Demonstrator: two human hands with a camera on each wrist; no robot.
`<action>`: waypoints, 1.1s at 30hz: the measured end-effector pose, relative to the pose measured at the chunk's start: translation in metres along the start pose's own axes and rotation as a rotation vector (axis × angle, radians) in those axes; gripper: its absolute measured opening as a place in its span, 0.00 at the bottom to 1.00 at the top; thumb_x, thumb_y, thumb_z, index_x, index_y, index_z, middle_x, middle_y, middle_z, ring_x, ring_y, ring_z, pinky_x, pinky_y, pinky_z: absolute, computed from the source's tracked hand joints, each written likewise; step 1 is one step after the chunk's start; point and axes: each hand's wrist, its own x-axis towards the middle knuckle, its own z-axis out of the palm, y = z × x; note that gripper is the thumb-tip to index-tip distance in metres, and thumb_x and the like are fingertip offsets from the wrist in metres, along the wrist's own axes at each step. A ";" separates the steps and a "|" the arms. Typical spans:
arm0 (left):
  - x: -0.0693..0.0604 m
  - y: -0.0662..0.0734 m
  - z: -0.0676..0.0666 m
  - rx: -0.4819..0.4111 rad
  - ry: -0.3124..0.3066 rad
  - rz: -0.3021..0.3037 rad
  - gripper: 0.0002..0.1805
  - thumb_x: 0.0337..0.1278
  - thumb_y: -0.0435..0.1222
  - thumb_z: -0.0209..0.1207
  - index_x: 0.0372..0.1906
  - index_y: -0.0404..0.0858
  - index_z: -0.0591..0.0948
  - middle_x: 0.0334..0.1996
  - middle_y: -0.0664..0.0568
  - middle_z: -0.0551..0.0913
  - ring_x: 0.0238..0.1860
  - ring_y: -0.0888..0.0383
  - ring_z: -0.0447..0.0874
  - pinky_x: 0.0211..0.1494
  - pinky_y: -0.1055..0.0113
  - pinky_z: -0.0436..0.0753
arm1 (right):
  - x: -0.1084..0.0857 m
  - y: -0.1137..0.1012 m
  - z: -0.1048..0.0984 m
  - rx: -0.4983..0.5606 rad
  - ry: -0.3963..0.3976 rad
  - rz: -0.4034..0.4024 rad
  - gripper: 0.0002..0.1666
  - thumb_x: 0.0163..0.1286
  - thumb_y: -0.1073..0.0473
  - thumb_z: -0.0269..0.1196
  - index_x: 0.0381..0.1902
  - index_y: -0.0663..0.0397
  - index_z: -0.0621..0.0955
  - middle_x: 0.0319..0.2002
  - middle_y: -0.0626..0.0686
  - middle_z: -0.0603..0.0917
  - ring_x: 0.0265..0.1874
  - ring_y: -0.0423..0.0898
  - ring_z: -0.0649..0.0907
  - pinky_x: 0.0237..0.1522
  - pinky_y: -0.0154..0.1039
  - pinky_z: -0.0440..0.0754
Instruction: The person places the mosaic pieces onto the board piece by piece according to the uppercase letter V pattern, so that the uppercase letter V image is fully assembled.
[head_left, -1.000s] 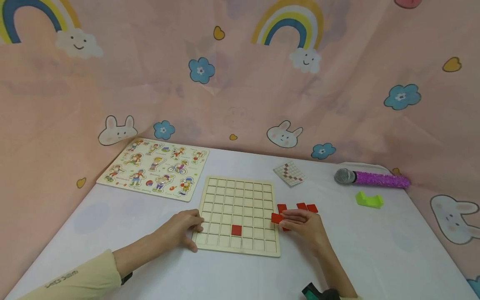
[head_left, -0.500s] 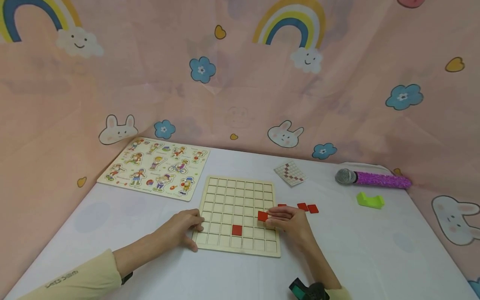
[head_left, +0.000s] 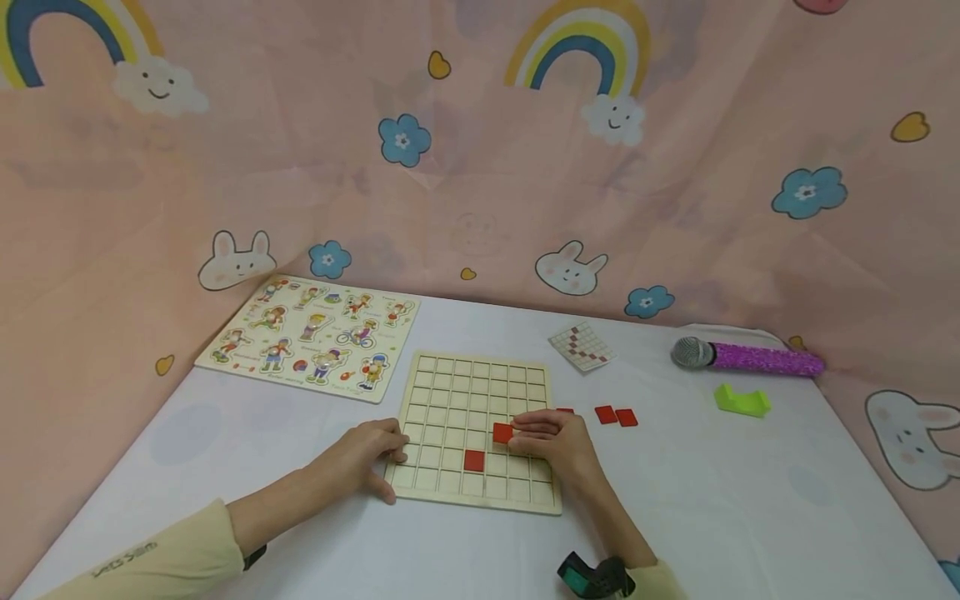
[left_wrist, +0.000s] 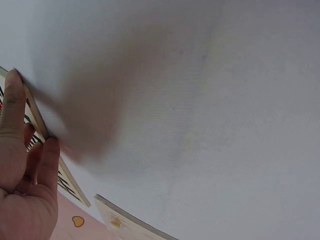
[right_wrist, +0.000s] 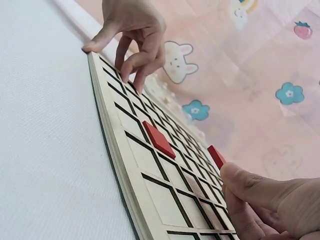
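Observation:
A pale wooden grid board (head_left: 450, 400) lies flat on the table. My left hand (head_left: 358, 457) holds its left edge, thumb at the near corner and fingers bent over the side; the left wrist view shows this hand (left_wrist: 27, 160) along the board's edge. One red square tile (head_left: 474, 461) sits in a cell of a lower row. Over the board's right half, my right hand (head_left: 553, 446) pinches another red tile (head_left: 502, 433) between thumb and fingers. The right wrist view has this pinched tile (right_wrist: 216, 157) raised above the grid, tilted.
Loose red tiles (head_left: 606, 415) lie right of the board, one partly hidden behind my right hand. Behind them is a small pattern card (head_left: 582, 347). A purple microphone (head_left: 750, 356) and a green holder (head_left: 742, 401) lie far right. A picture puzzle board (head_left: 307, 337) lies back left.
My right hand has moved left with the pinched tile, from beside the loose tiles to over the board. The left hand has stayed at the board's edge.

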 end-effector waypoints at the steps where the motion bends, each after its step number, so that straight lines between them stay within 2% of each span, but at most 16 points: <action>1: 0.000 0.000 0.000 0.001 0.000 0.001 0.34 0.20 0.40 0.79 0.43 0.27 0.83 0.31 0.59 0.75 0.32 0.66 0.73 0.40 0.69 0.79 | 0.000 0.000 0.002 0.007 -0.003 -0.001 0.19 0.50 0.68 0.74 0.43 0.65 0.84 0.39 0.58 0.87 0.37 0.49 0.87 0.43 0.34 0.83; 8: 0.000 0.000 0.000 -0.003 -0.004 -0.008 0.35 0.21 0.39 0.79 0.44 0.26 0.82 0.31 0.59 0.75 0.33 0.66 0.74 0.41 0.69 0.79 | 0.003 0.000 0.014 0.063 -0.025 0.002 0.18 0.50 0.70 0.73 0.41 0.66 0.84 0.37 0.58 0.87 0.34 0.48 0.87 0.41 0.35 0.83; 17: -0.001 -0.001 0.002 -0.008 -0.005 -0.023 0.33 0.21 0.39 0.79 0.43 0.27 0.83 0.31 0.60 0.75 0.32 0.66 0.72 0.40 0.69 0.79 | 0.002 -0.003 0.028 0.052 -0.036 -0.007 0.19 0.49 0.69 0.74 0.41 0.66 0.84 0.37 0.59 0.87 0.34 0.49 0.87 0.41 0.37 0.83; 26: 0.000 0.000 0.001 -0.010 -0.021 -0.043 0.35 0.22 0.38 0.79 0.45 0.26 0.82 0.32 0.60 0.75 0.33 0.66 0.73 0.41 0.69 0.79 | 0.004 -0.003 0.042 -0.073 -0.046 -0.054 0.18 0.48 0.67 0.75 0.40 0.62 0.84 0.35 0.54 0.87 0.32 0.45 0.87 0.42 0.36 0.83; 33: 0.001 -0.001 0.001 -0.012 -0.019 -0.053 0.36 0.22 0.38 0.79 0.46 0.25 0.82 0.32 0.59 0.76 0.33 0.65 0.73 0.42 0.68 0.79 | 0.007 -0.008 0.049 -0.155 -0.063 -0.156 0.17 0.48 0.70 0.74 0.38 0.64 0.84 0.33 0.56 0.87 0.28 0.46 0.87 0.41 0.37 0.83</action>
